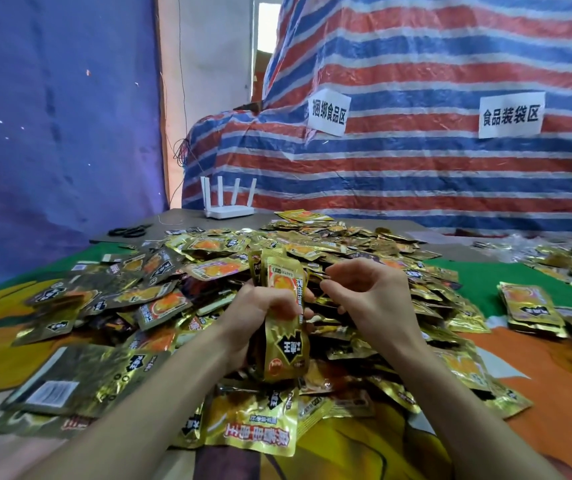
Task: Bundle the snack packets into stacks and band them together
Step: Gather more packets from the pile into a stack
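Gripping an upright stack of gold snack packets (284, 341) in the left hand (260, 306), fingers clamped round its middle, just above the loose heap of packets (312, 244) covering the tabletop (187, 216). Black emblem (289, 346) on the front packet reading 王 among blurred characters. Right hand (371, 292) just beside the stack's edge, thumb and forefinger tips drawn together; whether on anything, cannot tell. Behind, on a striped tarpaulin (416, 174), one paper sign (328, 112) reading 捆绑食品区, a second sign (511, 115) reading 食品装袋区.
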The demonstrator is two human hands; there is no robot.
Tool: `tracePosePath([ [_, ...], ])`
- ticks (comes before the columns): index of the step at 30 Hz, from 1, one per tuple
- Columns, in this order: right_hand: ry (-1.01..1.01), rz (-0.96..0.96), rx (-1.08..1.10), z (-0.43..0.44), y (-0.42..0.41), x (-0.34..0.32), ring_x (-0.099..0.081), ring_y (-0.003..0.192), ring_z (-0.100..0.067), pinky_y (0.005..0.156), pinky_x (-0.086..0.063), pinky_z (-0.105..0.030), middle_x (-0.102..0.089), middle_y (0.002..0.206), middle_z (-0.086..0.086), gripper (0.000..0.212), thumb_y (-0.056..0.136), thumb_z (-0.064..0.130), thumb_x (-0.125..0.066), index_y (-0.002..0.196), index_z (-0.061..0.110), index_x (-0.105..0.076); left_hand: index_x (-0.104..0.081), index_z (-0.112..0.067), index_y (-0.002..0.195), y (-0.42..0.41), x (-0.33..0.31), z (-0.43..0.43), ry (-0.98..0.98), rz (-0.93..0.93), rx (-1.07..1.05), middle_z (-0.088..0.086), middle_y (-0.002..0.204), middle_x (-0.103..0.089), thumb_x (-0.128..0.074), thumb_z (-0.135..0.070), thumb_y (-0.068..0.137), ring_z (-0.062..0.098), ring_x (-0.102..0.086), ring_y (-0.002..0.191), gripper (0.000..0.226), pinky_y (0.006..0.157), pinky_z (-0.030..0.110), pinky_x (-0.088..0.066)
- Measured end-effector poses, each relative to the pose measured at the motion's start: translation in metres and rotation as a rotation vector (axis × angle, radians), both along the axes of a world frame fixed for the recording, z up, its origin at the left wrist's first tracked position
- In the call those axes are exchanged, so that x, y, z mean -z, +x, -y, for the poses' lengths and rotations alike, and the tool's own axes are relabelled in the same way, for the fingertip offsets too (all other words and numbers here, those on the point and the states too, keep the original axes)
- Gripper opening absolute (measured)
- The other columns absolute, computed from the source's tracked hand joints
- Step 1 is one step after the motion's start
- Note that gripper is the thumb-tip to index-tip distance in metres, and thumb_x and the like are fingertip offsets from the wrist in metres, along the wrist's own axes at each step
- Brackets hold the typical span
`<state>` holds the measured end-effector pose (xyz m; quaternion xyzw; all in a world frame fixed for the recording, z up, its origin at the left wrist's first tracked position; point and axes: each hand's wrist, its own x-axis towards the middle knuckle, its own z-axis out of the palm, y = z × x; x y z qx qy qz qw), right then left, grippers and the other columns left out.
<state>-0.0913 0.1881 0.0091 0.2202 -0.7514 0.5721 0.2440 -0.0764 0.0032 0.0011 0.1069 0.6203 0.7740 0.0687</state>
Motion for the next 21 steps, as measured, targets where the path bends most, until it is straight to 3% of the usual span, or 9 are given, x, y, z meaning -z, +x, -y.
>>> tracePosePath([
  [4,0.014,0.077,-0.061,-0.004,0.0,-0.003,-0.069,0.07,-0.008,0.059,-0.054,-0.019,-0.077,0.085,-0.001,0.016,0.091,0.007,-0.074,0.102,0.018,-0.076,-0.071,-0.003,0.097,0.005,-0.005,0.005,0.269,0.063,0.31,0.014,0.085,-0.064,-0.064,-0.003,0.064,0.03,-0.067,0.077,0.034,0.069,0.036,-0.057],
  [7,0.008,0.323,-0.328,-0.007,0.001,-0.007,-0.065,0.071,-0.015,0.067,-0.054,-0.022,-0.072,0.08,-0.005,0.013,0.096,0.006,-0.066,0.091,0.015,-0.075,-0.061,-0.003,0.102,0.007,-0.008,0.011,0.471,0.025,0.485,0.011,0.088,-0.06,-0.062,-0.002,0.07,0.028,-0.064,0.081,0.032,0.078,0.036,-0.055],
  [10,-0.27,0.495,-0.68,-0.008,0.003,-0.013,-0.063,0.082,-0.02,0.084,-0.054,-0.031,-0.062,0.085,-0.01,0.005,0.088,0.01,-0.062,0.087,0.007,-0.065,-0.055,-0.005,0.104,0.005,-0.012,0.013,0.622,0.032,0.48,0.007,0.089,-0.054,-0.063,0.002,0.067,0.021,-0.061,0.078,0.039,0.078,0.033,-0.054],
  [12,-0.46,0.495,-0.777,-0.008,0.004,-0.017,-0.065,0.087,-0.024,0.094,-0.049,-0.037,-0.064,0.087,-0.01,0.005,0.081,0.008,-0.058,0.081,0.008,-0.063,-0.052,-0.005,0.109,0.003,-0.012,0.013,0.683,0.014,0.426,0.006,0.09,-0.052,-0.067,0.004,0.06,0.017,-0.057,0.074,0.052,0.074,0.032,-0.055],
  [15,-0.727,0.447,-0.854,-0.009,0.009,-0.022,-0.063,0.08,-0.027,0.097,-0.047,-0.041,-0.059,0.073,-0.007,0.014,0.077,0.011,-0.051,0.066,0.013,-0.059,-0.048,-0.007,0.112,0.005,-0.012,0.008,0.628,0.02,0.453,0.007,0.088,-0.053,-0.07,0.004,0.055,0.017,-0.055,0.074,0.062,0.071,0.033,-0.056],
  [18,-0.849,0.439,-0.869,-0.012,0.01,-0.021,-0.059,0.066,-0.018,0.09,-0.052,-0.039,-0.049,0.067,0.001,0.028,0.086,0.009,-0.047,0.075,0.009,-0.073,-0.055,-0.004,0.107,0.009,-0.011,0.001,0.57,0.048,0.509,0.009,0.085,-0.055,-0.072,0.005,0.055,0.02,-0.052,0.075,0.055,0.069,0.035,-0.057],
  [21,-0.855,0.431,-0.793,-0.008,0.01,-0.022,-0.053,0.052,-0.007,0.063,-0.059,-0.027,-0.061,0.073,0.002,0.033,0.086,0.007,-0.055,0.105,0.017,-0.081,-0.051,-0.005,0.119,0.003,-0.01,0.001,0.588,0.023,0.488,0.009,0.089,-0.055,-0.07,0.004,0.056,0.02,-0.057,0.074,0.067,0.069,0.036,-0.057],
])
